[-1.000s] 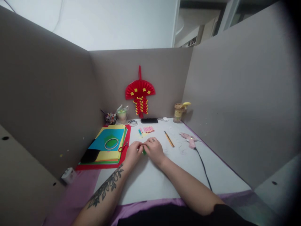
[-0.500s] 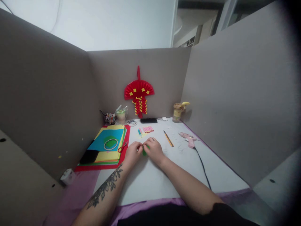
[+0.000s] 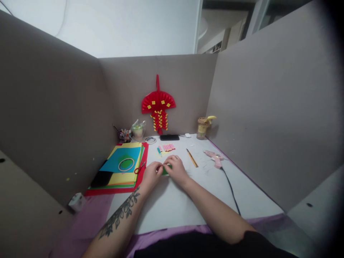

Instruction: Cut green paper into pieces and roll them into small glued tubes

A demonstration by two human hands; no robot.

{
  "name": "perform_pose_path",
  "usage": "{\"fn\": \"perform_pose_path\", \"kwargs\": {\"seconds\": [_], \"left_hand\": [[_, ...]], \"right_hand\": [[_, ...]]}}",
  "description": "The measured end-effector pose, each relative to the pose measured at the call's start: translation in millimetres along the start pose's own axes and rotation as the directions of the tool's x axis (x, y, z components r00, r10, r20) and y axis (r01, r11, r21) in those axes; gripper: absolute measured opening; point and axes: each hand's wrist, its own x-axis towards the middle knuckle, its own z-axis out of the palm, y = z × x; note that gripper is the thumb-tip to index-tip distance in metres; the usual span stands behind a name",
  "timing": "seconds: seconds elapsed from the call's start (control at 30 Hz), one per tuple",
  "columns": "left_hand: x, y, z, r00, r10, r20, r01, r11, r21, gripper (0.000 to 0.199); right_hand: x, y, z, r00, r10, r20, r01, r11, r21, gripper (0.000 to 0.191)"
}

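A small piece of green paper (image 3: 166, 171) sits between my two hands, above the middle of the white tabletop. My left hand (image 3: 153, 172) pinches its left side between thumb and fingers. On the other side my right hand (image 3: 175, 169) grips it, fingers curled over and covering much of it. Just beyond the hands lie several pink rolled pieces (image 3: 168, 147) and a teal-capped tube (image 3: 159, 151), near a bit of yellow paper. Red-handled scissors (image 3: 139, 168) rest to the left, on the edge of the paper stack.
Coloured paper sheets (image 3: 114, 157) are stacked at left with a white ring (image 3: 126, 165) on top. A craft knife (image 3: 192, 157) and a pink glue gun (image 3: 215, 158) with its cord lie right. Behind stand a phone (image 3: 169, 137), a cup (image 3: 202, 129) and a red paper ornament (image 3: 158, 102).
The green paper has turned between my fingers and now shows as a flatter shape. My right fingers have shifted slightly; both hands stay in nearly the same place.
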Motion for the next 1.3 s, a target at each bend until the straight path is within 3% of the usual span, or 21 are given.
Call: {"fn": "perform_pose_path", "kwargs": {"seconds": [0.23,0.4,0.6,0.73,0.93,1.3], "left_hand": [[0,6,-1.6,1.0,0.02,0.017,-0.02,1.0,0.016,0.018],[-1,10,-1.9,0.999,0.036,0.02,-0.035,0.999,-0.04,0.018],[2,2,0.9,0.999,-0.035,-0.01,0.033,0.991,-0.129,0.018],[4,-2,0.3,0.996,-0.081,-0.04,0.073,0.982,-0.173,0.017],[3,1,-0.9,0.997,-0.069,-0.03,0.063,0.985,-0.161,0.017],[1,7,-3.0,0.999,0.037,-0.039,-0.037,0.999,0.002,0.016]], "right_hand": [[1,-7,0,0.997,0.053,0.051,-0.049,0.996,-0.071,0.009],[3,-1,6,0.995,0.096,0.035,-0.096,0.995,0.023,0.014],[4,0,0,0.996,0.086,-0.002,-0.084,0.986,0.143,0.008],[0,-7,-6,0.996,0.021,-0.085,-0.021,1.0,0.006,0.016],[-5,-11,-4,0.999,-0.047,-0.028,0.04,0.979,-0.198,0.009],[-5,-14,-1,1.0,-0.007,-0.027,0.0,0.97,-0.241,0.009]]}}
